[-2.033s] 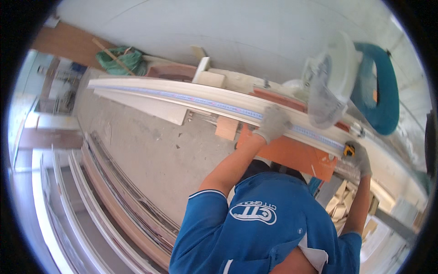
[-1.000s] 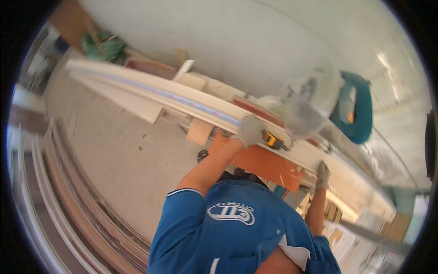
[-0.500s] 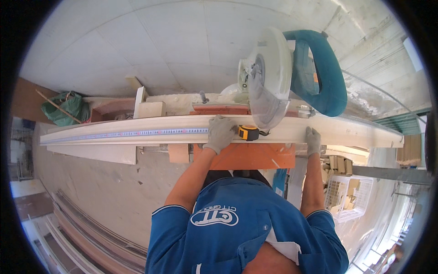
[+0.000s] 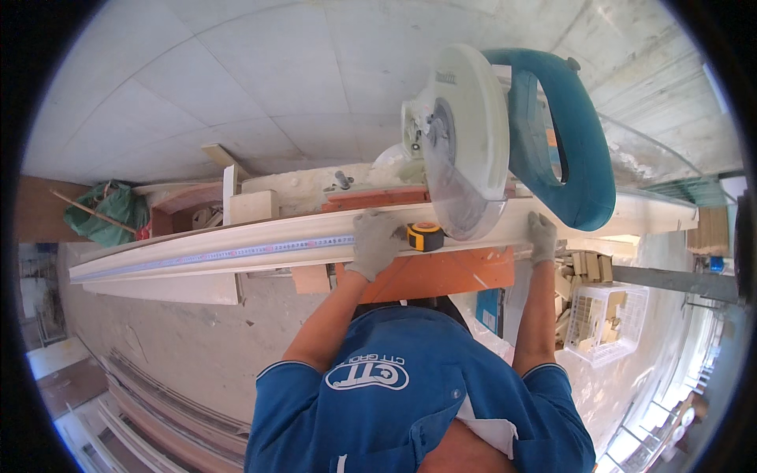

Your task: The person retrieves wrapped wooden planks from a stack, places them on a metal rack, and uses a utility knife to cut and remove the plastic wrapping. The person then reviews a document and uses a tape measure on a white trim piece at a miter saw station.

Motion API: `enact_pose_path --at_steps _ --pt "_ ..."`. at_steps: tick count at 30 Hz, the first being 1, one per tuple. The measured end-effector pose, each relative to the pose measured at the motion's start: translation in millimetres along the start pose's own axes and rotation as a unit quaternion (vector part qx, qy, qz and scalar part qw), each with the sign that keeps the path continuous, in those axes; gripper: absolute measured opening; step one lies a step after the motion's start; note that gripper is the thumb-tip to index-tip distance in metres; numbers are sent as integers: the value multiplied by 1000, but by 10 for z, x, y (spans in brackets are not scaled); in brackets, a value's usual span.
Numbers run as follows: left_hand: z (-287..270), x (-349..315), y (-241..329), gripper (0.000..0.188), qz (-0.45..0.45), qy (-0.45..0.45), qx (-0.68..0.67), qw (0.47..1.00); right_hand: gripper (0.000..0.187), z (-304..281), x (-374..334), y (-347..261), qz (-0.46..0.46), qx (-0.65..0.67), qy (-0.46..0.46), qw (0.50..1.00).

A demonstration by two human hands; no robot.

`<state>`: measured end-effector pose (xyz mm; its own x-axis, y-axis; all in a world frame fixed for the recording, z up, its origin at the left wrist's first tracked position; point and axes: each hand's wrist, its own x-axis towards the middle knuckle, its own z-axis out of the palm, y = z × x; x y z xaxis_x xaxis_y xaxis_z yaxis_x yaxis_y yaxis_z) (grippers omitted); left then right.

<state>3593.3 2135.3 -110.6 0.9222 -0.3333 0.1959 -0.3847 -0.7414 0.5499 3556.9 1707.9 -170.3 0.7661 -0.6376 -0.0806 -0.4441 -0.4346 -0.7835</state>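
Note:
A long cream trim board (image 4: 568, 214) lies across the saw table, running from far left to far right. My gloved left hand (image 4: 374, 244) is closed over it, on the tape blade (image 4: 236, 252) stretched leftward along its face. Just right of that hand sits the yellow-and-black tape measure case (image 4: 426, 236). Farther right, my gloved right hand (image 4: 542, 235) grips the board's near edge, its fingertips on the upper face. Between my hands, the mitre saw's clear blade guard (image 4: 469, 205) overhangs the board; its teal handle (image 4: 587, 150) rises behind my right hand.
Beneath the board is an orange saw base (image 4: 441, 272). A white plastic basket (image 4: 579, 335) of offcuts stands on the floor at right. A green bag (image 4: 110, 213) with a stick lies at far left. Long strips (image 4: 158, 402) lie at lower left.
The view has shifted and tilted slightly, so the board's left part and the saw head appear lower. Both hands keep their places on the board, and the tape case stays beside my left hand.

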Motion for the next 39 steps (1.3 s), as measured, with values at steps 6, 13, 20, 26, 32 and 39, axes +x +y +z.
enact_pose_path --at_steps 6,13,20,26,32,39 --pt "-312 55 -371 15 -39 -38 25 998 33 436 -77 -88 -37 104 -16 994" --pt "-489 -14 -603 15 -35 -55 38 997 32 481 -432 -610 40 88 -62 993" --pt "-451 -19 -641 17 -37 -54 32 997 40 438 -460 -746 -11 -48 -49 998" --pt "-327 21 -730 15 11 -40 57 998 50 464 -1259 -1160 -287 -291 5 913" --pt "-261 13 -634 23 -58 -14 134 989 67 1046 -2076 -2100 -533 -142 -225 803" --pt "-319 50 -562 18 -78 -61 113 989 63 1402 -1775 -2302 -466 -171 -298 815"
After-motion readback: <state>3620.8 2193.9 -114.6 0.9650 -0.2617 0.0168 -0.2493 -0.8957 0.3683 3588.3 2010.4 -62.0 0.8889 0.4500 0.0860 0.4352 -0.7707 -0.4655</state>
